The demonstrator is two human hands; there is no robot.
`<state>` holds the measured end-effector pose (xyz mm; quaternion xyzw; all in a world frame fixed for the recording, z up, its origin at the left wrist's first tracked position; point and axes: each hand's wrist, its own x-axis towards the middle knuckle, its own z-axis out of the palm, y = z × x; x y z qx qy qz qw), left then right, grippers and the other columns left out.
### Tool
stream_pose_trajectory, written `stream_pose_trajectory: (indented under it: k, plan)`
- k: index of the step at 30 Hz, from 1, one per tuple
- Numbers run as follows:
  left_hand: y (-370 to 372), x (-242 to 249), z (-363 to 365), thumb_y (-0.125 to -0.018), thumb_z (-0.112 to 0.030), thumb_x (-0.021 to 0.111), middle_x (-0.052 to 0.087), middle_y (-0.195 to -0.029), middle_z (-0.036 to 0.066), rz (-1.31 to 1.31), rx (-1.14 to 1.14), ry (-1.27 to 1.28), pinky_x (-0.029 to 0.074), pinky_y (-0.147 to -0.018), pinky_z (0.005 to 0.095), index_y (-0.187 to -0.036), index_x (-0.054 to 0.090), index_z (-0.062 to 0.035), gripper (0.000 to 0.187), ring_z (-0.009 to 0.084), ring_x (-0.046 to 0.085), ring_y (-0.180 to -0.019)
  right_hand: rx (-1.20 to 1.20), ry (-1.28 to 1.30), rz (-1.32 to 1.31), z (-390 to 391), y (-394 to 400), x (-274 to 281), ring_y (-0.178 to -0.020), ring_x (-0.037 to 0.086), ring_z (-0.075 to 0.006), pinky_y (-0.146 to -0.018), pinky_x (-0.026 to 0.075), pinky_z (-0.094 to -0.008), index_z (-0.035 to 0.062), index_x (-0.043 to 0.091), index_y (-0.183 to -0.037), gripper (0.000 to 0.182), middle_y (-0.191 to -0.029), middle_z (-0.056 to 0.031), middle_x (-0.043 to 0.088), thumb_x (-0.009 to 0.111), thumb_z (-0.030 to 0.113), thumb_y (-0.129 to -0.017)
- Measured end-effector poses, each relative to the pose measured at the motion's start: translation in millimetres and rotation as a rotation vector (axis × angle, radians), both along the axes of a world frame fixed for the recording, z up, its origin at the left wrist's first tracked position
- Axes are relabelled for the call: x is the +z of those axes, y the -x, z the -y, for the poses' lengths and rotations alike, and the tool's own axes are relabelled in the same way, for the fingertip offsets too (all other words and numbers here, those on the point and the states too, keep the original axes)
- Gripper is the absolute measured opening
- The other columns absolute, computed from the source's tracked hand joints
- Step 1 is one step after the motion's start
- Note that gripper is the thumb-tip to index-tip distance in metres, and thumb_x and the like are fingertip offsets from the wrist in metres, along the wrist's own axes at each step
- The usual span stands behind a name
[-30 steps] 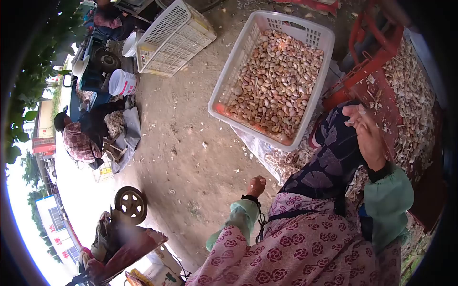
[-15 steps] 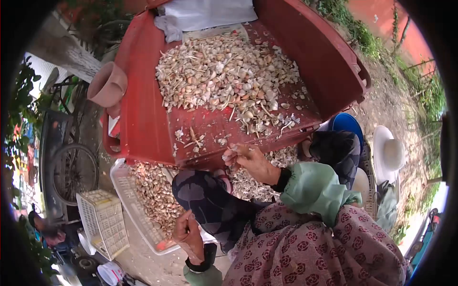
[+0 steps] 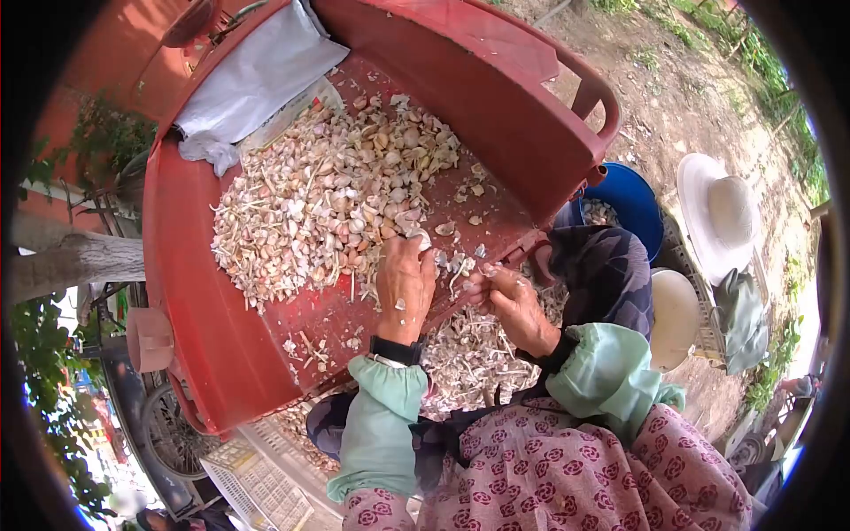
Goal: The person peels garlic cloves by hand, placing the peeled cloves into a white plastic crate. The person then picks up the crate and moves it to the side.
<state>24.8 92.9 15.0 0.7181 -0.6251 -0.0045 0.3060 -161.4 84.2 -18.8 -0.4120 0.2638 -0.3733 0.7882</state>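
A heap of garlic cloves (image 3: 345, 186) with dry skins and stalks lies in the red cart bed (image 3: 199, 354). At the heap's near right edge is my left hand (image 3: 405, 288), back upward and fingers curled, with a pale garlic clove (image 3: 424, 239) at its fingertips. To the right, over the cart's near edge, my right hand (image 3: 520, 311) is closed in a pinch; whatever lies between its fingertips is too small to name. Loose garlic skins (image 3: 458, 265) lie between the two hands.
Below the cart edge is a pile of garlic skins and stalks (image 3: 478, 354). A blue bucket (image 3: 633, 208), a pale hat (image 3: 730, 212) and a cream round object (image 3: 675, 319) stand at right. A white plastic crate (image 3: 266, 478) is at lower left, and white sheeting (image 3: 257, 75) lies at the cart's far end.
My left hand has moved from over the crate of cloves up to the garlic heap. My right hand stays near the cart's edge, still pinched. The view has turned and shifted rightward.
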Motion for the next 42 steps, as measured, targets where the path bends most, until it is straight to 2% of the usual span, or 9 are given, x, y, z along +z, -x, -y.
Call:
stream_pose_trajectory:
  k: [5, 11, 15, 19, 22, 29, 31, 33, 42]
  plan:
    - [-14, -39, 41, -0.076, -0.007, 0.066, 0.058, -0.083, 0.013, 0.176, 0.137, -0.115, 0.048, -0.064, 0.0359, -0.098, 0.06, -0.0039, 0.023, 0.0279, 0.059, -0.071, 0.002, -0.002, -0.048, 7, 5, 9, -0.091, 0.055, -0.0147, -0.076, 0.044, -0.027, -0.0036, 0.046, -0.117, 0.035, -0.104, -0.0068, 0.056, 0.043, 0.012, -0.086]
    - [6, 10, 5, -0.085, -0.009, 0.061, 0.064, -0.085, 0.004, -0.959, 0.082, -0.188, 0.045, -0.065, 0.0219, -0.103, 0.059, 0.0004, 0.02, 0.0085, 0.057, -0.074, 0.065, -0.101, 0.083, 11, 0, 9, -0.09, 0.054, -0.0125, -0.075, 0.045, -0.025, 0.0002, 0.043, -0.126, 0.049, -0.102, -0.005, 0.055, 0.058, 0.007, -0.079]
    - [28, 24, -32, -0.083, -0.007, 0.062, 0.062, -0.085, 0.003, -0.451, -0.082, -0.035, 0.045, -0.059, 0.0248, -0.11, 0.059, -0.0037, 0.027, 0.011, 0.057, -0.07, 0.065, 0.054, 0.041, 3, -11, 22, -0.088, 0.053, -0.0137, -0.074, 0.049, -0.0284, 0.0049, 0.041, -0.131, 0.07, -0.113, -0.0056, 0.05, 0.07, 0.002, -0.067]
    - [41, 47, -61, -0.076, -0.002, 0.066, 0.061, -0.086, 0.01, -0.198, -0.051, -0.01, 0.047, -0.059, 0.0303, -0.108, 0.055, -0.0048, 0.034, 0.0162, 0.058, -0.065, -0.168, 1.258, -0.369, -6, -19, 37, -0.085, 0.056, -0.0138, -0.068, 0.05, -0.0293, 0.0042, 0.05, -0.119, 0.043, -0.117, -0.0088, 0.048, 0.066, 0.013, -0.08]
    - [47, 67, -79, -0.075, -0.003, 0.067, 0.061, -0.086, 0.009, -0.433, 0.026, 0.007, 0.048, -0.06, 0.0311, -0.11, 0.054, -0.0045, 0.037, 0.0165, 0.058, -0.066, 0.235, -0.064, 0.019, -20, -17, 58, -0.084, 0.056, -0.0098, -0.066, 0.051, -0.0248, 0.0031, 0.05, -0.116, 0.028, -0.1, -0.0021, 0.055, 0.056, 0.009, -0.09]
    - [41, 68, -110, -0.078, 0.002, 0.062, 0.059, -0.092, 0.012, -0.324, -0.006, 0.13, 0.05, -0.066, 0.0314, -0.116, 0.054, -0.0031, 0.039, 0.0221, 0.061, -0.078, 0.29, -0.354, 0.134, -41, -25, 88, -0.089, 0.058, -0.0132, -0.067, 0.051, -0.0235, 0.007, 0.048, -0.12, 0.031, -0.099, -0.0024, 0.056, 0.055, 0.019, -0.092]
    - [38, 77, -119, -0.08, 0.004, 0.059, 0.06, -0.092, 0.012, -0.335, 0.005, 0.146, 0.05, -0.066, 0.0304, -0.117, 0.055, -0.0027, 0.038, 0.0222, 0.061, -0.078, 0.31, -0.288, 0.092, -45, -29, 82, -0.094, 0.058, -0.0155, -0.071, 0.053, -0.026, 0.0076, 0.048, -0.122, 0.037, -0.107, -0.0056, 0.054, 0.06, 0.007, -0.086]
    - [35, 91, -129, -0.081, 0.004, 0.058, 0.06, -0.094, 0.012, -0.375, -0.025, 0.134, 0.049, -0.066, 0.029, -0.118, 0.054, -0.0028, 0.038, 0.0208, 0.061, -0.078, 0.115, 0.874, -0.007, -50, -30, 79, -0.097, 0.058, -0.0198, -0.07, 0.055, -0.0285, 0.0085, 0.047, -0.123, 0.053, -0.115, -0.0108, 0.05, 0.063, -0.01, -0.076]
    - [50, 158, -177, -0.073, -0.002, 0.071, 0.056, -0.083, 0.01, -0.577, -0.366, 0.562, 0.04, -0.055, 0.0262, -0.099, 0.051, 0.0009, 0.033, 0.0157, 0.053, -0.067, 0.503, 0.968, 0.641, -70, 3, 204, -0.076, 0.061, -0.0255, -0.06, 0.053, -0.0338, -0.0023, 0.06, -0.106, 0.026, -0.093, -0.0159, 0.058, 0.063, 0.002, -0.081]
